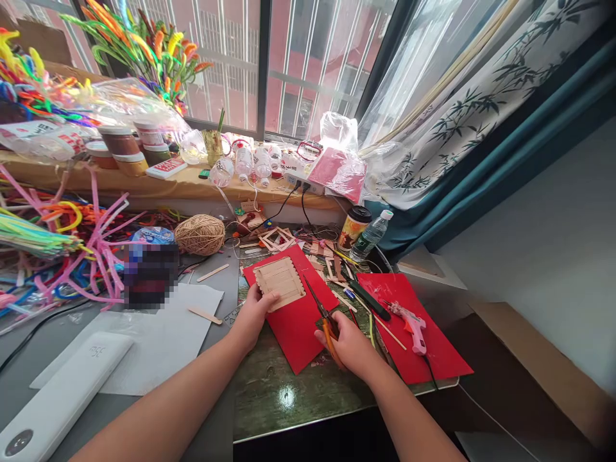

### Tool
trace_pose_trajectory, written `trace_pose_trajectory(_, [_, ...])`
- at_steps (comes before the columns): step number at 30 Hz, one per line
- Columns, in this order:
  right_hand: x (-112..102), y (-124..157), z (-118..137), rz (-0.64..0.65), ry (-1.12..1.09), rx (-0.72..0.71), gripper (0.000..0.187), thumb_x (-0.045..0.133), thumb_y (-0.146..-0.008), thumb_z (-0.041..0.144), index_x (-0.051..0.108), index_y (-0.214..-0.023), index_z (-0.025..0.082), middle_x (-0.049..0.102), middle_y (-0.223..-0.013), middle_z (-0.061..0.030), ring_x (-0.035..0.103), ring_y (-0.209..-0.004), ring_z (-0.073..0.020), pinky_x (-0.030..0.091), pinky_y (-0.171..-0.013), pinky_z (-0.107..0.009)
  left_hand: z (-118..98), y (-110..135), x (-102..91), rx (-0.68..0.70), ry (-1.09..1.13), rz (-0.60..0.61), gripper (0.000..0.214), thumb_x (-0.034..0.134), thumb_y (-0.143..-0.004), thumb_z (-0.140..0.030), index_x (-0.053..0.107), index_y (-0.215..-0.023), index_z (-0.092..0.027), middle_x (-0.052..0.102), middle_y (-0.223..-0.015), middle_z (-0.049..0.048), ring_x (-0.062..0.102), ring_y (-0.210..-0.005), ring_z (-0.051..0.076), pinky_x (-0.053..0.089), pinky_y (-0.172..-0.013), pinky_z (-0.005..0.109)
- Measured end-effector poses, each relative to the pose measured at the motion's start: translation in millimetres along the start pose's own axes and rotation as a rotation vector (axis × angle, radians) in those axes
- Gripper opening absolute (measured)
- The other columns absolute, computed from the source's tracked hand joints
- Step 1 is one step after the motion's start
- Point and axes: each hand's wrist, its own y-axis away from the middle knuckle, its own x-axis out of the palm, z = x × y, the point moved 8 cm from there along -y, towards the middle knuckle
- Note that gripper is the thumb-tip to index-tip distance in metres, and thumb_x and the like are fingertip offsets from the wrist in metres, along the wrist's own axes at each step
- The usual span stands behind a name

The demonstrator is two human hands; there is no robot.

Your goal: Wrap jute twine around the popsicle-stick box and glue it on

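"Between the thumb and fingers of the left hand [257,308], which part is secured?"

"One square craft-stick panel [280,283], pinched at its near-left edge. It lies over a red card [296,350]; whether the two touch throughout cannot be confirmed."

"State of the right hand [347,339]?"

"Wrapped round the orange handles of the scissors [326,313]. The blades point away from the wrist, tips just beside the panel's right edge (blade spread is too fine to judge)."

"Which step is in hand?"

"Judging by both grips: steadying the panel, scissors at the ready."

"What does the next move call for?"

"Any trim would call for a firm left hold, fingertips off the blade line. Caution: to the right of the scissors grip, a pink hot-glue gun [416,327] lies on a second red card [447,360]; avoid its nozzle."
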Motion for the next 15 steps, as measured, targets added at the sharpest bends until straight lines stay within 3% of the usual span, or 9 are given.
trace_pose_trajectory(6, [-4.3, 8.3, -1.2, 0.092, 0.085, 0.019, 0.037, 0.062, -0.094, 0.058, 0.05, -0.103, 0.024, 0.063, -0.088, 0.0018, 0.061, -0.077, -0.0196, 0.047, -0.071, -0.031, -4.1, -5.8, -8.1, 0.064, 0.046, -0.046, 0.053, 0.078, -0.084, -0.039, 0.058, -0.131, -0.022, 0.066, -0.142, 0.0122, 0.07, -0.12, 0.029, 0.063, -0.087, 0.036])
trace_pose_trajectory(11, [-7.8, 15.6, 1.8, 0.079, 0.134, 0.031, 0.036, 0.065, -0.093, 0.055, 0.047, -0.102, 0.025, 0.067, -0.094, -0.0005, 0.065, -0.08, -0.0204, 0.048, -0.072, -0.031, -4.8, -8.7, -10.4, 0.108, 0.077, -0.076, 0.054, 0.083, -0.084, -0.034, 0.056, -0.13, -0.025, 0.065, -0.145, 0.011, 0.065, -0.132, 0.028, 0.058, -0.106, 0.04])
trace_pose_trajectory(15, [-9.2, 16.1, 5.6, 0.056, 0.162, 0.073, 0.043, 0.075, -0.086, 0.053, 0.048, -0.104, 0.025, 0.069, -0.098, -0.0028, 0.067, -0.081, -0.0208, 0.047, -0.07, -0.029, -5.1, -8.4, -8.1, 0.109, 0.067, -0.065, 0.056, 0.085, -0.082, -0.034, 0.056, -0.13, -0.026, 0.064, -0.146, 0.0111, 0.063, -0.134, 0.029, 0.054, -0.112, 0.045])
